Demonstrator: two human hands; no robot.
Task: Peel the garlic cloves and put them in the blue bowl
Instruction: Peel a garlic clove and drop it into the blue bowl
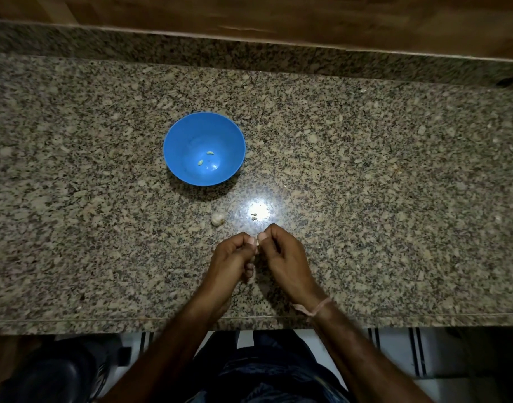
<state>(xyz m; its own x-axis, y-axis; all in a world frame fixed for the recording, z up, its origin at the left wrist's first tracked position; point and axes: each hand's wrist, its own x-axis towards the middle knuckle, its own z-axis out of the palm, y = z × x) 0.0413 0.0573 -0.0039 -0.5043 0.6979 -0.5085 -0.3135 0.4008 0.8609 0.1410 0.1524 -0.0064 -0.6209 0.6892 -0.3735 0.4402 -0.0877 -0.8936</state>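
The blue bowl [174,146] stands on the granite counter, with two pale peeled garlic cloves [210,153] lying in its bottom. A small garlic bulb piece [217,218] rests on the counter just below the bowl. My left hand [235,258] and my right hand [281,254] are held together above the counter near its front. Both pinch one small pale garlic clove [257,243] between thumbs and fingertips; most of it is hidden by the fingers.
Two tiny scraps of garlic skin [254,216] lie in the bright light patch just beyond my hands. A wooden wall panel [278,18] runs along the back. The counter's front edge [104,319] is below my wrists.
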